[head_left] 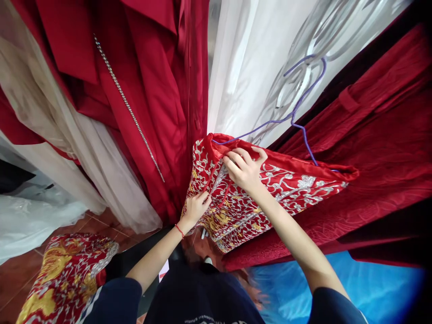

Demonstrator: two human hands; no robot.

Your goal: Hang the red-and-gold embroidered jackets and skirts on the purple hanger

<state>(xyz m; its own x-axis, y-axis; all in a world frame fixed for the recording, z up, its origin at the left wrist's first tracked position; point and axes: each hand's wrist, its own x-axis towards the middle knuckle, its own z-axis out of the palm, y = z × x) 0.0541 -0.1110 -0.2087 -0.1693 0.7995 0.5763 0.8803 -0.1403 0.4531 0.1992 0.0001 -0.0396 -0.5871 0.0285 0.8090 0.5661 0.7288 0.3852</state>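
A red skirt [290, 180] with silver and gold embroidery hangs from a purple wire hanger [297, 108], its red satin lining showing along the top edge. My right hand [245, 171] is closed on the skirt near its waistband, fingers bent over the fabric. Lower and to the left, my left hand [196, 208] pinches the skirt beside a pale silver edge running down from the waistband. Thin red ties [225, 194] dangle between the two hands. The fingertips of both hands are partly hidden, so exactly which layers they grip is unclear.
Red gowns [148, 81] hang at the left, one with a beaded strip [130, 108]. White fabric [239, 67] hangs behind the hanger, dark red cloth [378, 148] at right. Another embroidered garment [64, 274] lies at lower left; blue fabric [286, 288] is at lower right.
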